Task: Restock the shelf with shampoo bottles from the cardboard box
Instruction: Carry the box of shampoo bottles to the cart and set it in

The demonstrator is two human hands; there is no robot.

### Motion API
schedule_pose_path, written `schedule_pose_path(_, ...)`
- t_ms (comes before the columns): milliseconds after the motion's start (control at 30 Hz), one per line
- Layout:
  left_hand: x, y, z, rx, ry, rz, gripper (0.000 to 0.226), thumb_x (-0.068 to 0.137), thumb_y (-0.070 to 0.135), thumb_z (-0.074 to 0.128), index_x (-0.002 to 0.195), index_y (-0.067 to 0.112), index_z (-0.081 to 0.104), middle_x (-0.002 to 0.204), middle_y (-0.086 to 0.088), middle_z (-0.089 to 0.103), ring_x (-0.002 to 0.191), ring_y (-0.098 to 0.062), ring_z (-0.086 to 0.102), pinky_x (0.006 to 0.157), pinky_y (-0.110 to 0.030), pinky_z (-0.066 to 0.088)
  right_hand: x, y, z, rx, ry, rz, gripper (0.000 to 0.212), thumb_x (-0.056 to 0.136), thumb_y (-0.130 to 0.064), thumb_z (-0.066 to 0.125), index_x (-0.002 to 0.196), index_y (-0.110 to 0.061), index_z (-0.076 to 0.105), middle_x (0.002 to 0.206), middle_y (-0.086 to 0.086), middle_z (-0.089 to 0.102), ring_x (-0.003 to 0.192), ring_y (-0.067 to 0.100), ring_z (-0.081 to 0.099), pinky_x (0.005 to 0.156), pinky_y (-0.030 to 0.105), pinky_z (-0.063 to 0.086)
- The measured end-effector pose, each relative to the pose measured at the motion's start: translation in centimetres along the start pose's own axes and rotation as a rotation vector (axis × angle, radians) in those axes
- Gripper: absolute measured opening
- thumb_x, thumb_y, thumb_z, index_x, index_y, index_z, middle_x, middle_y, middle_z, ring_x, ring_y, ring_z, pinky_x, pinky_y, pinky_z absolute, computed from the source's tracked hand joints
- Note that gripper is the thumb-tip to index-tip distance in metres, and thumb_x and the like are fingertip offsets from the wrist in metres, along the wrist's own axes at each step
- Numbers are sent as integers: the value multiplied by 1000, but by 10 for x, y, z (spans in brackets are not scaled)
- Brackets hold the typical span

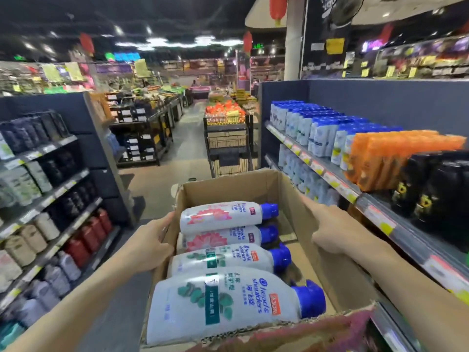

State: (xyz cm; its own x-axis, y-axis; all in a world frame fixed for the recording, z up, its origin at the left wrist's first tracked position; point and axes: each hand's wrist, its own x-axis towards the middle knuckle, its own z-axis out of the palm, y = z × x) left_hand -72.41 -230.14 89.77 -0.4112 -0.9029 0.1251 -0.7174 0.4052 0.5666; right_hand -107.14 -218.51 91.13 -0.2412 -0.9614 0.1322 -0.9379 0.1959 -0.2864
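Can't see the fingertips of either the left hand (pixel 149 246) or right hand (pixel 335 233) since they're tucked past the cardboard box (pixel 327 273) walls, the box bottom is cut off, and the far aisle signs are just blur.

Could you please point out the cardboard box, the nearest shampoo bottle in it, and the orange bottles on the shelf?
cardboard box (pixel 327 252): head view, on its inner right wall.
nearest shampoo bottle (pixel 223 303): head view, on its white label face.
orange bottles (pixel 396 153): head view, on the front of the row.
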Motion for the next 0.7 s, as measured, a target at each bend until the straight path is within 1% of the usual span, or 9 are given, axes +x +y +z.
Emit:
schedule_pose_path(67, 58, -7, 3, 11, 4, -16, 75, 75, 7, 63, 143, 31, 42, 106, 24, 51, 86, 7, 53, 57, 2, 38, 67, 8, 14, -3, 0, -15, 101, 75, -6, 55, 152, -44, 2, 121, 16, 64, 107, 32, 61, 75, 33, 49)
schedule_pose_path(133, 115, -14, 5, 1, -12, -23, 71, 77, 8, 63, 141, 29, 43, 109, 23, 51, 97, -2, 57, 72, -9, 41, 129, 14, 24, -7, -26, -47, 101, 75, -6, 55, 152, -43, 1, 120, 18, 64, 108, 33, 61, 81, 38, 52)
schedule_pose_path(200, 166, -25, 8, -10, -22, -39, 67, 78, 8, 62, 139, 29, 45, 113, 22, 55, 108, -10, 59, 81, -20, 43, 189, 19, 34, 1, -37, -59, 101, 75, -5, 55, 153, -41, 1, 119, 18, 64, 104, 33, 62, 76, 37, 52)
schedule_pose_path(367, 314, -63, 22, -28, -16, -45, 63, 76, 9, 62, 135, 25, 50, 115, 25, 52, 111, -8, 57, 82, -20, 40, 343, 34, 69, -5, -47, -58, 104, 70, -7, 52, 151, -47, 1, 106, 21, 65, 92, 34, 63, 63, 33, 45)
schedule_pose_path(467, 404, -90, 33, -58, -56, -13, 56, 73, 22, 61, 128, 34, 53, 119, 18, 67, 107, -11, 64, 86, -27, 49, 431, 42, 94, 38, -52, -57, 103, 68, -11, 51, 149, -51, 1, 97, 18, 66, 89, 34, 63, 60, 31, 43)
schedule_pose_path(533, 467, -107, 39, -57, -61, -17, 57, 76, 29, 62, 131, 35, 49, 120, 12, 68, 108, -14, 64, 87, -25, 48, 491, 43, 104, 26, -57, -36, 103, 71, -10, 54, 149, -49, -1, 80, 11, 62, 71, 25, 61, 49, 23, 37)
schedule_pose_path(567, 496, -115, 41, -31, -58, -29, 59, 79, 27, 63, 136, 32, 45, 123, 8, 67, 109, -17, 63, 87, -25, 47, 519, 41, 106, 21, -63, -30, 103, 73, -9, 55, 150, -46, -2, 68, 4, 55, 59, 16, 54, 41, 16, 29)
schedule_pose_path(600, 526, -122, 42, -11, -50, -36, 61, 82, 23, 63, 139, 31, 43, 126, 5, 66, 111, -20, 62, 88, -26, 47, 548, 39, 110, 18, -52, -31, 103, 74, -9, 56, 151, -44, -2, 61, -2, 45, 52, 8, 44, 36, 18, 26)
schedule_pose_path(700, 625, -139, 42, 6, -69, -47, 56, 85, 22, 63, 136, 34, 43, 124, 5, 66, 109, -20, 62, 92, -32, 50, 639, 45, 122, 6, -33, 13, 101, 76, -11, 56, 151, -42, -3, 61, -5, 37, 51, 5, 35, 40, 20, 18)
